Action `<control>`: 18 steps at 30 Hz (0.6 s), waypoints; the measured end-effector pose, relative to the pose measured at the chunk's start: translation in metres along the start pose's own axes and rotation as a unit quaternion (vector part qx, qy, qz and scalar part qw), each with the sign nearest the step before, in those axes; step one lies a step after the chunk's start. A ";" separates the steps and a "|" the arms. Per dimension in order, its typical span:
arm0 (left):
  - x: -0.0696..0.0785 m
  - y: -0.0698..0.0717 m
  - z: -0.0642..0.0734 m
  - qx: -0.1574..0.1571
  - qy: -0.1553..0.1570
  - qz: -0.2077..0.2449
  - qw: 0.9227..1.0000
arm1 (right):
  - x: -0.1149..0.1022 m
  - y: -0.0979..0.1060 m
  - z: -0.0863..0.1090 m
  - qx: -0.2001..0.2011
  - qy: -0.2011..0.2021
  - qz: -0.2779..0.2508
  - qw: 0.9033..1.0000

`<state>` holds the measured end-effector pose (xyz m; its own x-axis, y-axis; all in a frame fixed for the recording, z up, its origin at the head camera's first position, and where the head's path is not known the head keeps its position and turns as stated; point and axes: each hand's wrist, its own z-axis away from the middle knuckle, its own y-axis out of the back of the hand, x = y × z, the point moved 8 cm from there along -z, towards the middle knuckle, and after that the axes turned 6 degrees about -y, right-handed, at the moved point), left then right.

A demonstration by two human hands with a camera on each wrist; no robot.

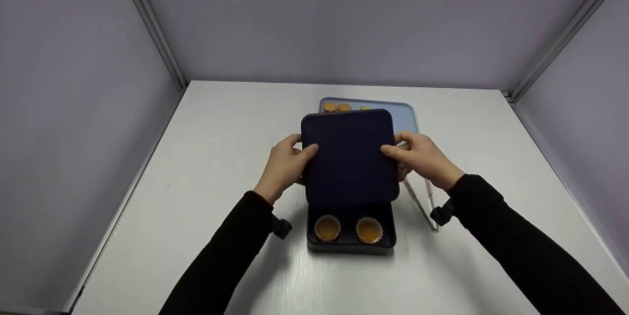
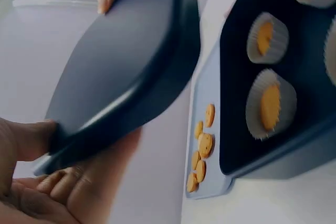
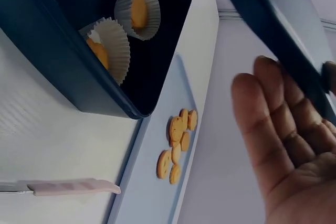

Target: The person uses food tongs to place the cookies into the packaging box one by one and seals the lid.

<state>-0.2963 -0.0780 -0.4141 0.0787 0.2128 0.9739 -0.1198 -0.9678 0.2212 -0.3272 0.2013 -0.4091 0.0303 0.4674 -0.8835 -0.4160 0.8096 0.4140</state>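
Observation:
Both hands hold a dark navy lid [image 1: 351, 157] tilted above a matching open box [image 1: 351, 247]. My left hand [image 1: 285, 163] pinches its left edge, thumb on the top face and fingers beneath. On the opposite edge, my right hand [image 1: 423, 157] grips it the same way. Lid and box are apart in the left wrist view. Inside the box sit several white paper cups, each with a cookie; one cup [image 1: 328, 228] is at the near left, another [image 1: 369, 230] at the near right. The lid hides the box's far part in the head view.
Behind the box lies a light blue tray [image 1: 400, 114] with several loose cookies [image 3: 176, 129] on it. Tongs [image 1: 416, 202] with pinkish grips rest on the white table [image 1: 221, 128], right of the box. Grey panels [image 1: 319, 25] enclose the table.

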 end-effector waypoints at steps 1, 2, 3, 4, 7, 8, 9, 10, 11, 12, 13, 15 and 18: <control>-0.002 -0.002 0.001 -0.007 0.007 -0.018 1.000 | 0.003 -0.001 0.001 -0.010 -0.009 0.004 1.000; -0.004 -0.003 0.002 -0.013 0.013 -0.039 0.999 | 0.005 -0.002 0.001 -0.020 -0.020 0.005 1.000; -0.006 -0.005 0.003 -0.020 0.020 -0.060 0.998 | 0.009 -0.003 0.002 -0.030 -0.030 0.008 0.999; -0.009 -0.007 0.004 -0.027 0.026 -0.079 0.996 | 0.012 -0.005 0.003 -0.040 -0.040 0.011 0.998; -0.016 -0.014 0.008 -0.046 0.038 -0.129 0.990 | 0.023 -0.009 0.005 -0.062 -0.074 0.025 0.995; -0.018 -0.016 0.009 -0.050 0.040 -0.144 0.988 | 0.027 -0.011 0.006 -0.070 -0.086 0.027 0.993; -0.020 -0.018 0.010 -0.052 0.040 -0.158 0.985 | 0.031 -0.013 0.007 -0.080 -0.095 0.031 0.992; -0.021 -0.020 0.012 -0.053 0.037 -0.171 0.983 | 0.036 -0.016 0.008 -0.088 -0.105 0.034 0.990; -0.023 -0.023 0.013 -0.054 0.032 -0.186 0.980 | 0.040 -0.018 0.010 -0.096 -0.115 0.034 0.988; -0.025 -0.024 0.015 -0.052 0.028 -0.205 0.977 | 0.045 -0.021 0.011 -0.105 -0.124 0.034 0.986; -0.027 -0.026 0.016 -0.051 0.024 -0.227 0.972 | 0.049 -0.024 0.012 -0.113 -0.132 0.032 0.984; -0.031 -0.030 0.019 -0.048 0.014 -0.270 0.962 | 0.057 -0.029 0.013 -0.122 -0.147 0.033 0.981; -0.037 -0.034 0.024 -0.041 0.011 -0.319 0.947 | 0.065 -0.035 0.016 -0.132 -0.164 0.043 0.977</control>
<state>-0.2709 -0.0567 -0.4584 0.1416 0.7545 0.6409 -0.1317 -0.6273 0.7676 -0.2963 0.2089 -0.4770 0.2563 0.6527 -0.7130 -0.6487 0.6630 0.3737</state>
